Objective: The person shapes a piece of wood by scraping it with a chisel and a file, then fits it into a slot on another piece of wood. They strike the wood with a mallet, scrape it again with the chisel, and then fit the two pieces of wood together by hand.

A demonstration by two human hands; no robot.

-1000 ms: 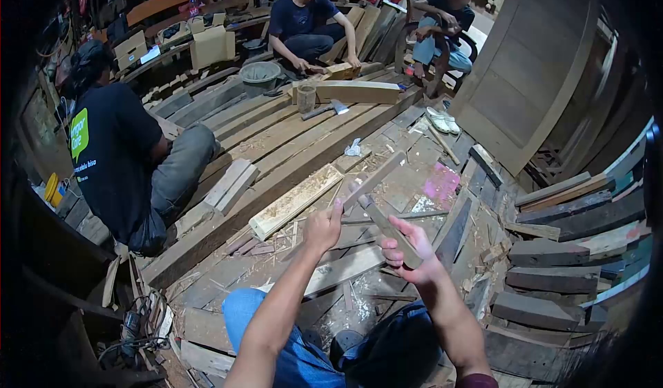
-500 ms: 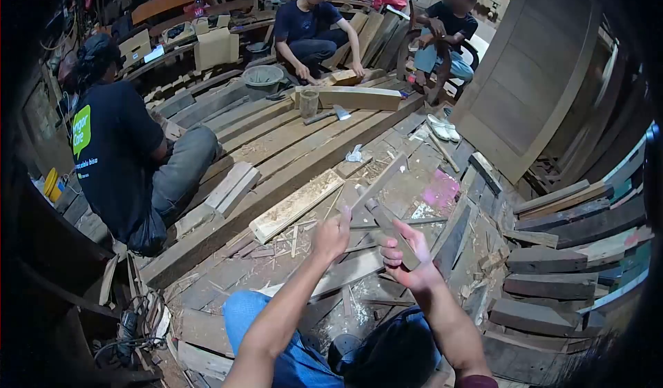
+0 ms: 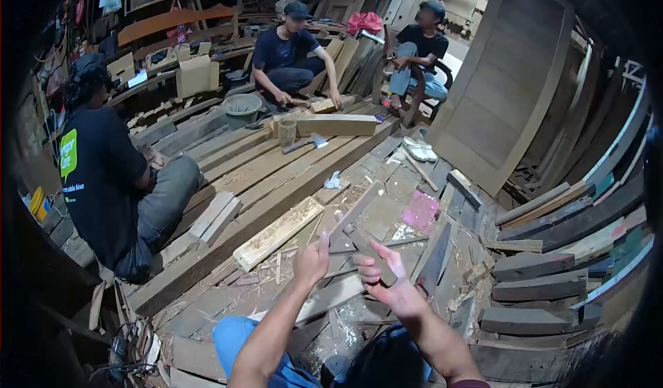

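Note:
My left hand point(image 3: 311, 261) is closed around the near end of a long, thin flat strip point(image 3: 356, 209), which slants up and away to the right. In my right hand point(image 3: 384, 275) lies a brownish wooden piece point(image 3: 367, 245), flat along its body with a narrower, rounded far end. My right fingers wrap it from the left side, with the thumb along the other side. The strip and the wooden piece sit close together in front of me, over the littered floor. A pale board point(image 3: 280, 233) lies beyond my left hand.
Long beams point(image 3: 228, 248) form a low platform ahead, holding an axe point(image 3: 318, 140), a bucket point(image 3: 242, 107) and a thick timber point(image 3: 337, 125). One person point(image 3: 103, 160) sits at left; two more are at the back. A door panel point(image 3: 504, 77) leans right, near stacked wood point(image 3: 542, 288).
The whole view has shifted, so the surroundings and both hands appear further left and lower. Both hands keep their holds, with little movement relative to the floor.

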